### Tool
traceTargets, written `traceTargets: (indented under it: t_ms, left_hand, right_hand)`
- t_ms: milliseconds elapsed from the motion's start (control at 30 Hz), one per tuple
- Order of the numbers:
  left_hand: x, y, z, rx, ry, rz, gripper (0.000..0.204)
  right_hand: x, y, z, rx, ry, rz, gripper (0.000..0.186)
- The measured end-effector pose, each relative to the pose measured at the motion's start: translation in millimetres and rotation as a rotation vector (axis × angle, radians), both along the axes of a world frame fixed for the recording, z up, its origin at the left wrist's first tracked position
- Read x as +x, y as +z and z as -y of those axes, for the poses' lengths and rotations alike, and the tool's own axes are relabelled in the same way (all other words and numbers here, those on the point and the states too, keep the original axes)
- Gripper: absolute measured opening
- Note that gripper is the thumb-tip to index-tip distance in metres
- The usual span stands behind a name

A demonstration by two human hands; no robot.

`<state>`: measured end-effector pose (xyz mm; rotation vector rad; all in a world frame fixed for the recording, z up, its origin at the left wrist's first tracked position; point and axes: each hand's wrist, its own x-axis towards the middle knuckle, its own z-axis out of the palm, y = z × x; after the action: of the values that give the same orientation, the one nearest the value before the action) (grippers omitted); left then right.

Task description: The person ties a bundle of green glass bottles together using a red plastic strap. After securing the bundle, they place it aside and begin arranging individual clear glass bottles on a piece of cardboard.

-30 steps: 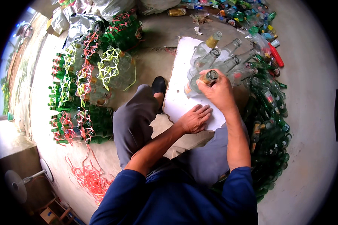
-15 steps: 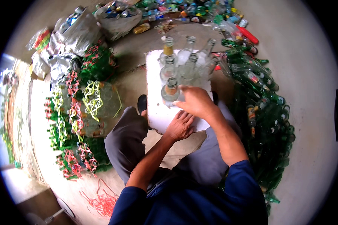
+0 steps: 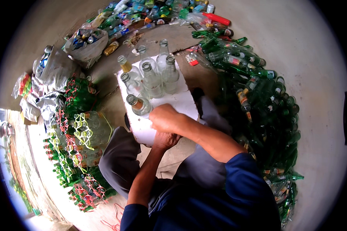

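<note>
Several clear glass bottles [image 3: 153,85] stand upright and close together on a white board [image 3: 146,127] between my knees. The nearest, a clear bottle with an orange-brown neck label [image 3: 141,107], is just beyond my right hand [image 3: 165,117]. That hand is curled, its fingertips turned down out of sight, so whether it grips anything is hidden. Below it my left hand [image 3: 166,141] rests at the board's near edge, its fingers mostly covered by the right hand.
Green bottles [image 3: 270,119] lie heaped on my right. Bottles tied with red and yellow strips [image 3: 83,131] stand on my left. Farther off are a white sack of cans [image 3: 86,44] and loose plastic bottles [image 3: 150,13]. Red strips [image 3: 113,219] lie at lower left.
The view has swung, so the board and bottles appear farther left. My right hand has come down from beside the nearest bottle and curled, now over my left hand, which was lying flat.
</note>
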<state>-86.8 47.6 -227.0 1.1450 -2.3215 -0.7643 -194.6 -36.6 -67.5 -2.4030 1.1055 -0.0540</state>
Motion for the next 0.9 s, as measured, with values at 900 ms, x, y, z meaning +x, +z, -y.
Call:
traceTargets:
  t_ms: [900]
  left_hand:
    - [-7, 19, 19, -0.091, -0.117, 0.152, 0.068]
  right_hand:
    - [1, -24, -32, -0.242, 0.010, 0.005, 0.021]
